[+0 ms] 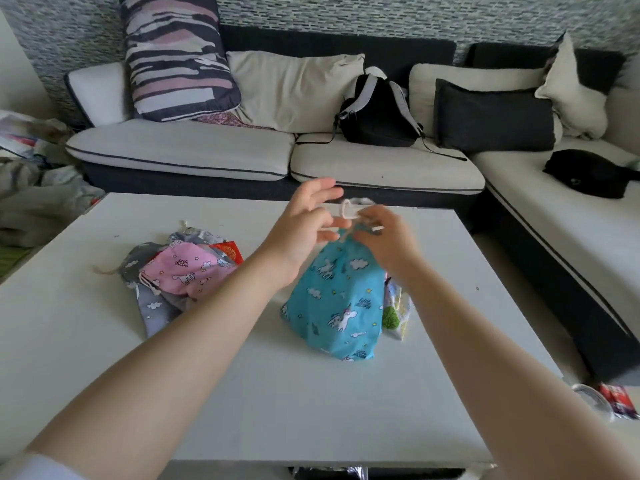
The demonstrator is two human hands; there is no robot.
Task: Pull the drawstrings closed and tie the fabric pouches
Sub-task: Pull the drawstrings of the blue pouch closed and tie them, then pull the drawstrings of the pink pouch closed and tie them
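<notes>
At a white table [104, 341], I work the white cord [347, 211] at the gathered neck of a blue pouch [334, 299] that stands near the table's middle. My right hand [388, 237] pinches the cord; my left hand [304, 220] has its upper fingers spread, while lower fingers seem to hook the cord, though blur hides the detail. A heap of pink and grey pouches [176, 271] lies to the left, apart from the blue one. Bare tabletop runs to the near edge. A sofa [214, 150] lines the far edge.
</notes>
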